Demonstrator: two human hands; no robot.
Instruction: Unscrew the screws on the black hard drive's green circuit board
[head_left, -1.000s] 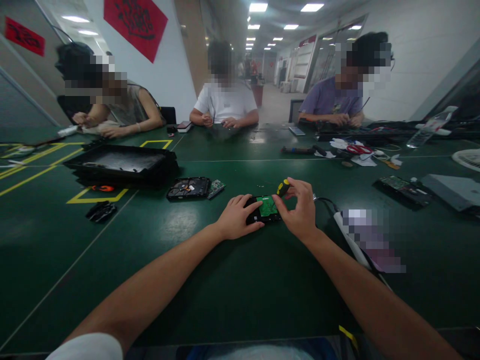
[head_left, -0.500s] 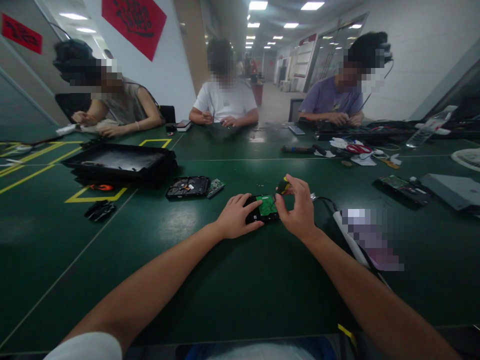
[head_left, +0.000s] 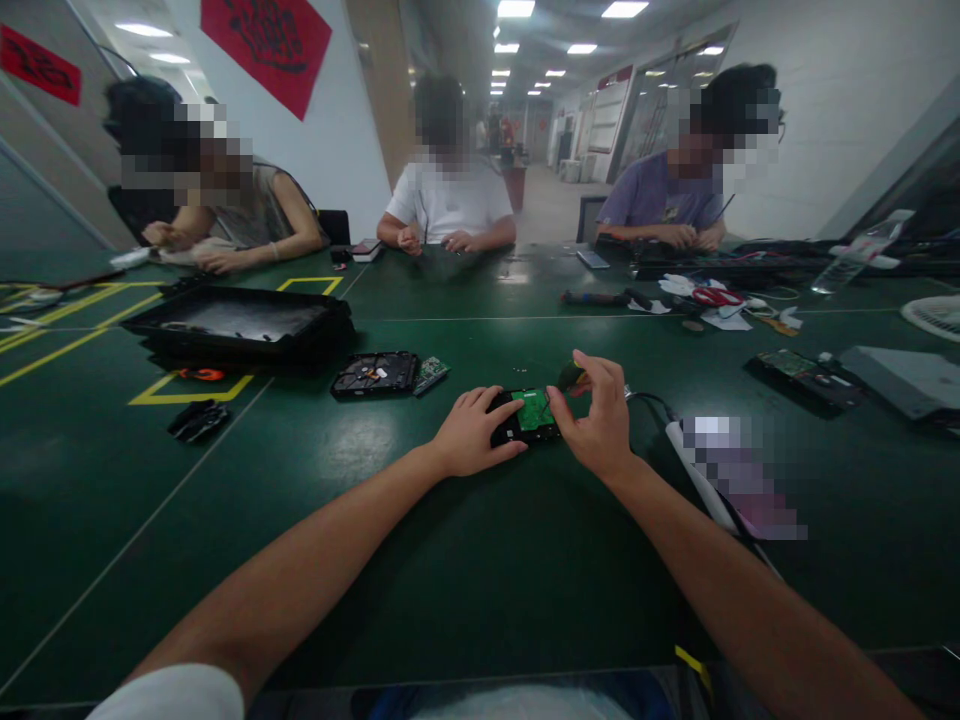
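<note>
A black hard drive (head_left: 507, 428) with a green circuit board (head_left: 535, 408) facing up lies flat on the table. My left hand (head_left: 472, 432) grips its left end, thumb along the near edge and fingers across the top. Between the fingers of my right hand (head_left: 600, 415) is a screwdriver (head_left: 570, 376) with a dark handle, tilted over the board's right side. Its tip is too small to make out. Several tiny screws (head_left: 519, 370) lie just beyond the drive.
Left of the drive are another hard drive (head_left: 375, 374), a loose circuit board (head_left: 430, 376) and stacked black trays (head_left: 240, 325). To the right lie a phone (head_left: 742, 480), a white power strip (head_left: 701, 475) and another drive (head_left: 802, 380). Three people sit across the table (head_left: 420, 560).
My right hand has turned the screwdriver handle slightly and its fingers have shifted. My left hand and the hard drive stay in place.
</note>
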